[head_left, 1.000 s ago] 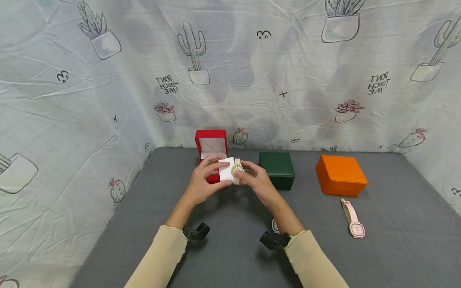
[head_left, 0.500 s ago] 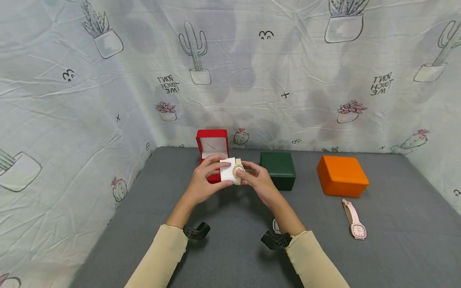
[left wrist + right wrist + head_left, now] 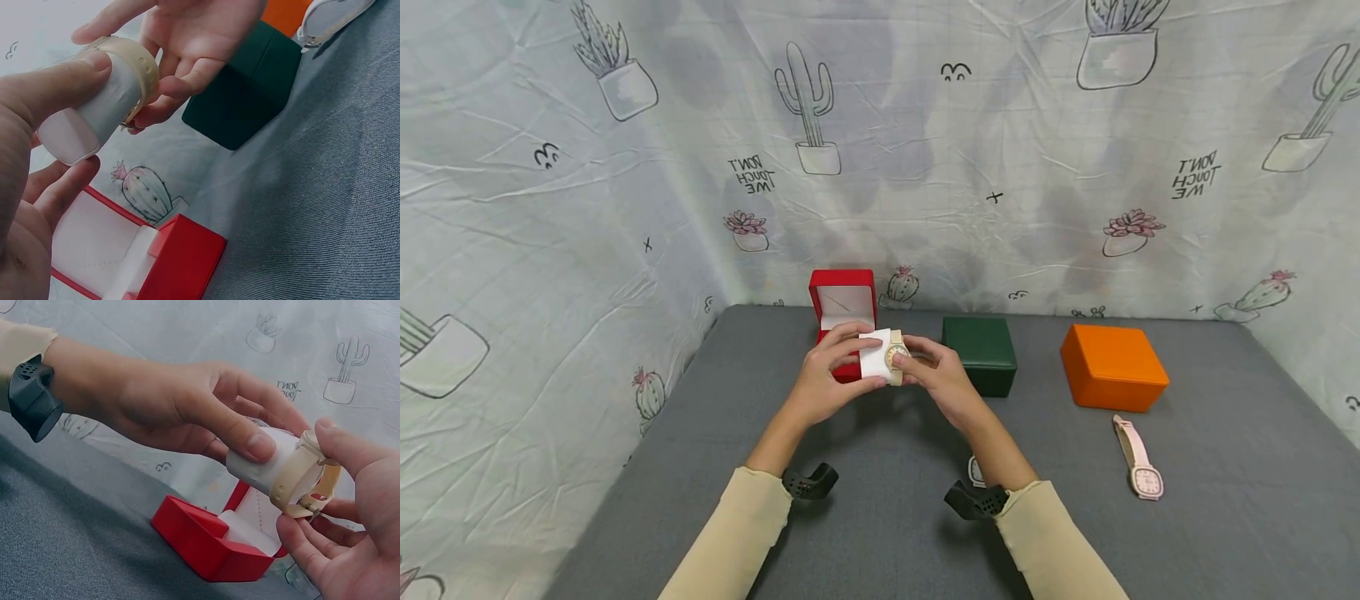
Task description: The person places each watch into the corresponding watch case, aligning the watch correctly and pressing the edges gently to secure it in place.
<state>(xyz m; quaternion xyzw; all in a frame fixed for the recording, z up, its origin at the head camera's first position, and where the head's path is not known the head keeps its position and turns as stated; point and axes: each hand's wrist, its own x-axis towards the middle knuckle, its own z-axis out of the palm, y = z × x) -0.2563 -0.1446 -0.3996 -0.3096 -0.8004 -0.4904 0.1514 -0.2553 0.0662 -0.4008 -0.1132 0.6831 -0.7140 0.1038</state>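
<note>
My left hand (image 3: 823, 375) holds a white watch cushion (image 3: 872, 360) between thumb and fingers, above the front of the open red box (image 3: 842, 278). A cream-strapped watch (image 3: 144, 65) loops around the cushion's right end, its buckle on the underside in the right wrist view. My right hand (image 3: 942, 377) pinches the watch, with the thumb on its round gold-toned dial and the fingers beneath the strap. White lining shows inside the raised lid of the red box, whose base is partly hidden by my left hand in the head view.
A closed green box (image 3: 977, 354) stands just right of my right hand, with a closed orange box (image 3: 1114, 367) farther right. In front of that lies a pink watch (image 3: 1138, 458). Another watch (image 3: 975, 472) is partly hidden by my right forearm. A cactus-print cloth (image 3: 880, 167) hangs behind the grey table (image 3: 880, 542).
Both hands keep nearly the same place and the same hold on the cushion and the watch. The whole head view has shifted very slightly.
</note>
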